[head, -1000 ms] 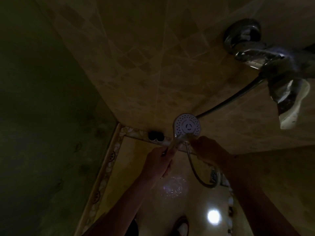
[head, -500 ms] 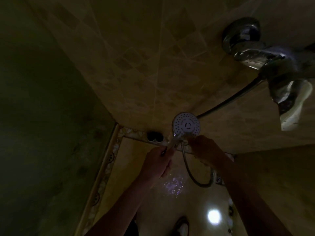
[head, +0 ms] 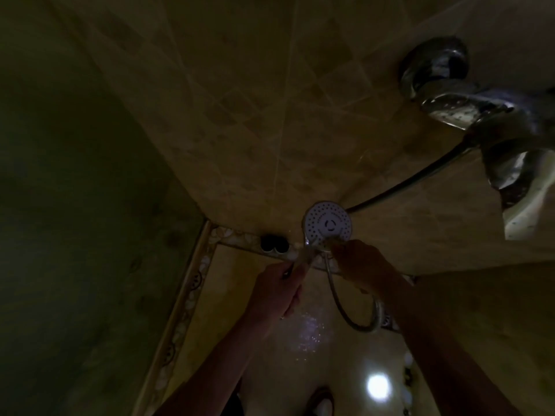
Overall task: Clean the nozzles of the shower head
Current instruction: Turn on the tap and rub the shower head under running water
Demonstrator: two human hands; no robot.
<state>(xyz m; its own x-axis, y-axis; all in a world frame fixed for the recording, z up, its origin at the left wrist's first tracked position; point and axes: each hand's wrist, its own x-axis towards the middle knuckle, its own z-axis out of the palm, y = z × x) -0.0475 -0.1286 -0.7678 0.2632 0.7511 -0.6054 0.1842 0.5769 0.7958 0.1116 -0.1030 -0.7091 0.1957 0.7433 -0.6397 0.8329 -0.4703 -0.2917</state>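
The round white shower head (head: 328,224) faces me in the dim light, its ring of nozzles turned toward the camera. My left hand (head: 277,291) is closed around the handle just below the head. My right hand (head: 362,265) touches the lower right rim of the face with its fingertips; what it holds, if anything, is too dark to see. The metal hose (head: 345,307) loops down between my hands and runs up to the wall fitting.
A chrome mixer tap (head: 480,115) with a lever juts from the tiled wall at upper right. Two small dark bottles (head: 273,244) stand on the floor border by the corner. Wet floor tiles (head: 309,331) glisten below, with a bright light reflection (head: 377,385).
The shower head and both hands have held nearly the same place; the view has drifted slightly. My right fingertips stay at the lower rim of the face.
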